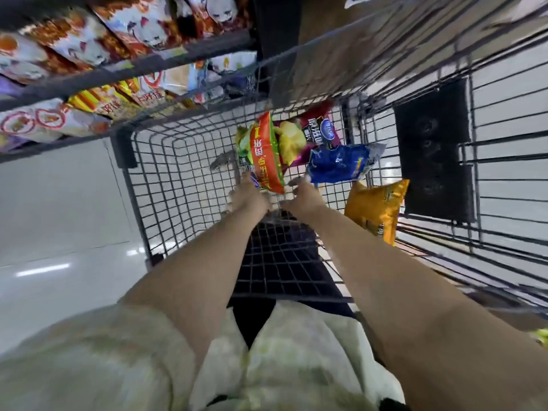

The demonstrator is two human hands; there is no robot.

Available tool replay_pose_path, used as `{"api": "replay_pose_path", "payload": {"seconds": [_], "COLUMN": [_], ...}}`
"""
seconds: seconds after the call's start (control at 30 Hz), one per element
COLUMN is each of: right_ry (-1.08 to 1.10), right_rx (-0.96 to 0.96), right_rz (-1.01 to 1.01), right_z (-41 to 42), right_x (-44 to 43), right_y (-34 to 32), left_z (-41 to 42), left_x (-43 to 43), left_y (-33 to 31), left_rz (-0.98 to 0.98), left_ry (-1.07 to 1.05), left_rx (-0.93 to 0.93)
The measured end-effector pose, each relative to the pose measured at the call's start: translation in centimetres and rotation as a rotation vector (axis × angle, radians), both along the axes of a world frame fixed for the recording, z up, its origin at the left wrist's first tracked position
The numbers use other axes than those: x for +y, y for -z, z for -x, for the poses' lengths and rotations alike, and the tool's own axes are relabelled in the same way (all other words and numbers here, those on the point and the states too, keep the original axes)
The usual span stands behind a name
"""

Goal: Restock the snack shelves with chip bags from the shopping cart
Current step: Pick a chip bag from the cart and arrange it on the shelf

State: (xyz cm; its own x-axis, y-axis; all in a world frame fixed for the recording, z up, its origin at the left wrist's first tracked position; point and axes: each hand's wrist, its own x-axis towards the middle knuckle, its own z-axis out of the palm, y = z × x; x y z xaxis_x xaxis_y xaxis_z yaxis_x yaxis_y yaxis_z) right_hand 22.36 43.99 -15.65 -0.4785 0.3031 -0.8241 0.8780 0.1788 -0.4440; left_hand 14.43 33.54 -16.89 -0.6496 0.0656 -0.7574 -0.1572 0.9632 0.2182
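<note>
I look down into a wire shopping cart (166, 185) beside the snack shelves (142, 65). My left hand (247, 198) grips the near end of an orange and green chip bag (265, 152), which stands upright above the cart floor. My right hand (302, 197) has its curled fingers on the near corner of a blue chip bag (338, 163); motion blur hides the exact hold. A magenta chip bag (318, 126) lies under both at the cart's far end. A yellow chip bag (375, 209) leans on the right wire wall.
The shelves at upper left carry several rows of snack bags (89, 46). A black plastic flap (433, 149) hangs on the cart's right side. Pale glossy floor (59, 218) lies left of the cart.
</note>
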Motion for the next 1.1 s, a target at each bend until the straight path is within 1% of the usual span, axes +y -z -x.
{"api": "replay_pose_path", "payload": {"seconds": [0.1, 0.2, 0.33, 0.43, 0.53, 0.7, 0.8, 0.87, 0.93, 1.0, 1.1], "right_ry": [0.022, 0.043, 0.137, 0.14, 0.158, -0.004, 0.085, 0.144, 0.17, 0.171, 0.077], "right_rx": [-0.013, -0.015, -0.005, 0.019, 0.056, 0.024, 0.075, 0.092, 0.111, 0.12, 0.141], "right_rz": [0.05, 0.08, 0.102, 0.01, -0.044, -0.243, -0.308, -0.349, -0.378, -0.389, -0.384], "right_z": [1.2, 3.2, 4.1, 4.1, 4.2, 3.8, 3.4, 3.3, 3.2, 3.2, 3.1], "right_x": [-0.1, -0.4, -1.3, -1.8, -1.9, -2.3, -2.6, -2.7, -2.8, -2.7, -2.2], "right_y": [2.9, 5.7, 8.3, 8.9, 8.6, 7.8, 7.3, 6.7, 6.1, 5.2, 3.6], "left_z": [1.9, 3.6, 4.0, 3.8, 4.0, 5.2, 5.9, 6.4, 6.9, 7.5, 8.4], "left_x": [0.0, -0.1, -0.4, -0.9, -1.7, -2.6, -2.6, -2.4, -2.2, -2.1, -2.0], "left_y": [2.8, 5.3, 7.1, 7.4, 6.7, 6.0, 5.8, 5.3, 4.7, 3.9, 2.4], "left_rz": [-0.092, -0.186, -0.292, -0.346, -0.353, -0.342, -0.349, -0.366, -0.401, -0.429, -0.417], "left_ry": [-0.139, -0.158, -0.226, -0.29, -0.351, -0.354, -0.388, -0.356, -0.269, -0.116, 0.231], "left_rx": [-0.019, -0.046, -0.048, -0.046, -0.08, -0.107, -0.113, -0.096, -0.024, 0.075, 0.162]}}
